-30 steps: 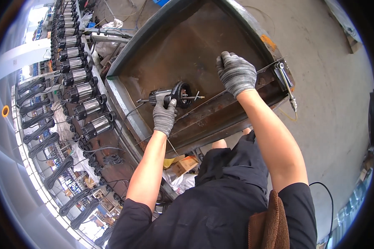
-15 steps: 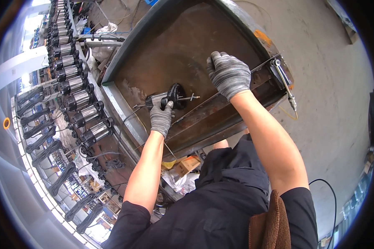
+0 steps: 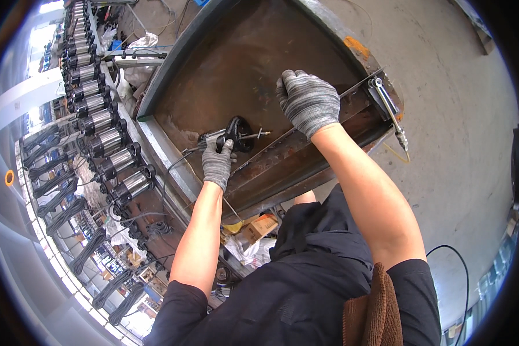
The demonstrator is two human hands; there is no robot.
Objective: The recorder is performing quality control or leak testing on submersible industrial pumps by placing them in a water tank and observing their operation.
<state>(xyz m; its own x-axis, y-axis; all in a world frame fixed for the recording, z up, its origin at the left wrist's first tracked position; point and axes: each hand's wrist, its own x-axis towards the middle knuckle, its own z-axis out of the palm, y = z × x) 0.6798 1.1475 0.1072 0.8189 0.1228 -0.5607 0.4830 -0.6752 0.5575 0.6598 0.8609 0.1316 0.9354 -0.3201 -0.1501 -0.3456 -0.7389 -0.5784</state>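
Note:
My left hand (image 3: 217, 167), in a grey knitted glove, grips a pump (image 3: 211, 140) by its black end. The pump has a short silver cylinder, a round black head and a thin metal fitting (image 3: 258, 134) with a small crosspiece sticking out to the right. It lies tilted over the left part of a dark metal tank (image 3: 176, 55) with brownish water. My right hand (image 3: 310, 104), gloved alike, is held over the tank's right side with its fingers curled closed. Whatever may be inside those fingers is hidden.
A lever-like metal fitting (image 3: 386, 101) with a yellowish hose sits on the tank's right corner. Along the left runs a long row of similar silver-and-black pumps (image 3: 134, 183) with coiled black cables (image 3: 88, 249). A cardboard box (image 3: 258, 229) lies below the tank's near edge.
The whole view has shifted slightly, so the tank and pumps appear a little further left. My right hand has drifted slightly left and stays closed; my left hand keeps its grip on the pump.

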